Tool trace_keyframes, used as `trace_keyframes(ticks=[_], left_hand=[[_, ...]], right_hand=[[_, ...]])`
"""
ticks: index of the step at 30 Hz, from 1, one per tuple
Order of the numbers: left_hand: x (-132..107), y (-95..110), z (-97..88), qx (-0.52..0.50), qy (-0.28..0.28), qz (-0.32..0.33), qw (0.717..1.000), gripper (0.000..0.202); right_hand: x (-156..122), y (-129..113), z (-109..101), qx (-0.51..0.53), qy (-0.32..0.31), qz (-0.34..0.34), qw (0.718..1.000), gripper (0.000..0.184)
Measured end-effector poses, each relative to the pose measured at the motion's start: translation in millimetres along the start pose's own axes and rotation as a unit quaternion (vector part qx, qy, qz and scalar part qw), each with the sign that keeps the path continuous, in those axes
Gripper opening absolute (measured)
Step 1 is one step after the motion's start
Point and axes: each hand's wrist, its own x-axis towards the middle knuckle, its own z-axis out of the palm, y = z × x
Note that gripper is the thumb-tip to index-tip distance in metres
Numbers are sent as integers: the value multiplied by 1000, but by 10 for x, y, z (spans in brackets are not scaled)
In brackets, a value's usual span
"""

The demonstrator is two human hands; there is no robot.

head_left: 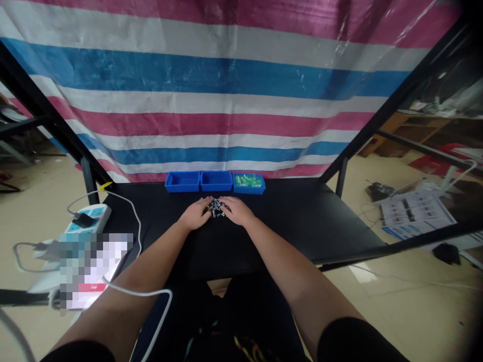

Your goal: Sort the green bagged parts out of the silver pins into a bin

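Note:
A small heap of grey and black metallic-looking parts [216,207] lies on the black tabletop [298,226], too small to name more closely. My left hand [195,213] rests against the heap's left side, fingers stretched forward and thumb apart. From the other side my right hand [237,210] curves around the heap in the same way, its fingers extended. Both hands lie low at the table and touch the edges of the heap; neither grips a single part that I can see. Fingertips are partly hidden among the parts.
Behind the heap stand a left blue bin [183,181], a middle blue bin [216,180] and a right blue bin [249,190] holding green pieces [248,180]. A power strip [90,217] and white cable [140,226] lie at left. A striped sheet [226,75] closes the back.

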Motion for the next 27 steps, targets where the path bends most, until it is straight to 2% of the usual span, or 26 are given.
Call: trace_keyframes(ticks=[4,10,14,19,22,27], left_hand=[[-25,50,-46,6,-12,-11,1000,69],[-11,123,-87,24,-42,1,999,111],[53,70,-46,13,-70,20,997,128],[103,22,5,0,-69,14,998,130],[95,37,6,-7,-58,5,998,127],[60,62,-8,-37,-18,10,999,108]], right_hand=[[-14,-7,-32,-18,-29,7,999,48],[4,29,-44,-39,-78,-3,996,94],[41,46,-32,-24,-100,-12,995,109],[96,13,-14,8,-95,-13,995,105],[110,-15,-3,6,-90,-4,996,92],[93,-14,15,4,-75,-11,997,69]])
